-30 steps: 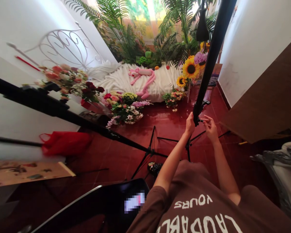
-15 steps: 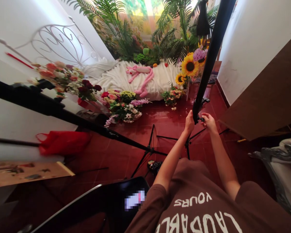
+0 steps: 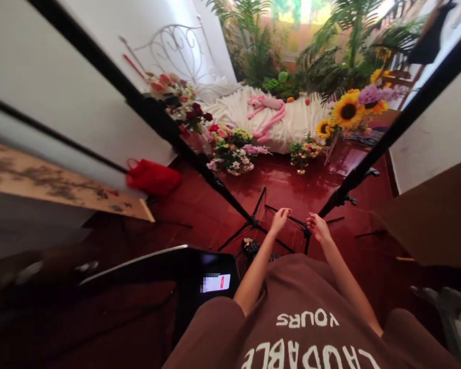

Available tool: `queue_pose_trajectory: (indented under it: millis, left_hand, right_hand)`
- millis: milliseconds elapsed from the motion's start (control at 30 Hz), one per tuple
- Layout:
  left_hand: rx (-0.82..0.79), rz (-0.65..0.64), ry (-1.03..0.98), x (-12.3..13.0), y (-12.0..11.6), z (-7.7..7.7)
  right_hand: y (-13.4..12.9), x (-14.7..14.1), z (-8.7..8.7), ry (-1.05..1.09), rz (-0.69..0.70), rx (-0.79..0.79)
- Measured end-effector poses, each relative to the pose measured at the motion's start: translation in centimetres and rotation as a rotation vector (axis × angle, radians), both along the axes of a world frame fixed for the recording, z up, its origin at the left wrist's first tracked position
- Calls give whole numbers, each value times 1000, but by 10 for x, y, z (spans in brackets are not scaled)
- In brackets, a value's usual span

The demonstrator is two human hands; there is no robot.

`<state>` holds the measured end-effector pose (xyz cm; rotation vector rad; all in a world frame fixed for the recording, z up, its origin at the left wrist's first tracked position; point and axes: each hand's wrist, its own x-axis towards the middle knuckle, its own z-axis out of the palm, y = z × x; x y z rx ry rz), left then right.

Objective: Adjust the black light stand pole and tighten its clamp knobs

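My left hand (image 3: pixel 280 220) is off the black light stand, with its fingers loosely extended toward the right and nothing seen in them. Close by, my right hand (image 3: pixel 318 227) has its fingers slightly bent and apart, also with nothing in them. The light stand (image 3: pixel 369 159) leans up to the right, just beyond my right hand. Two small clamp knobs (image 3: pixel 351 200) stick out of its lower pole. Its spread tripod legs (image 3: pixel 306 231) stand on the floor below my hands. A second black stand (image 3: pixel 176 138) rises to the left, its legs near my feet.
Artificial flowers (image 3: pixel 234 154) and sunflowers (image 3: pixel 347 110) surround a white-draped bed (image 3: pixel 297 130) holding a pink plush toy (image 3: pixel 267 115). A red bag (image 3: pixel 153 178) sits at left. A dark surface with a lit phone screen (image 3: pixel 216 282) is beside me; a brown panel (image 3: pixel 434 210) stands at right.
Both hands have let go of the right light stand's pole and knob and come down, nearer to me. The view has swung left, so the scene sits further right.
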<state>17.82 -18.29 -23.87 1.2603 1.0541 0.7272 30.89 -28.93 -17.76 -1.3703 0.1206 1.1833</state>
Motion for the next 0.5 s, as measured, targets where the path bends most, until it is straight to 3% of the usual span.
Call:
queue_pose_trajectory:
  millis: [100,200,300,400,500]
  left_hand:
    - [38,169,-32,-66,46,16]
    - [188,285,-51,-131,87,51]
    - [345,286,41,-186,111,90]
    - [438,309,150,-220,121,126]
    - [469,396,135,-233,129,157]
  right_hand:
    - [22,-24,-1,-22,174,43]
    - [49,-48,3,-43,347,61]
    - [77,-75,10,-54,507,101]
    - [101,-104,20,-55,645,130]
    - [122,-136,35,-39,758,145]
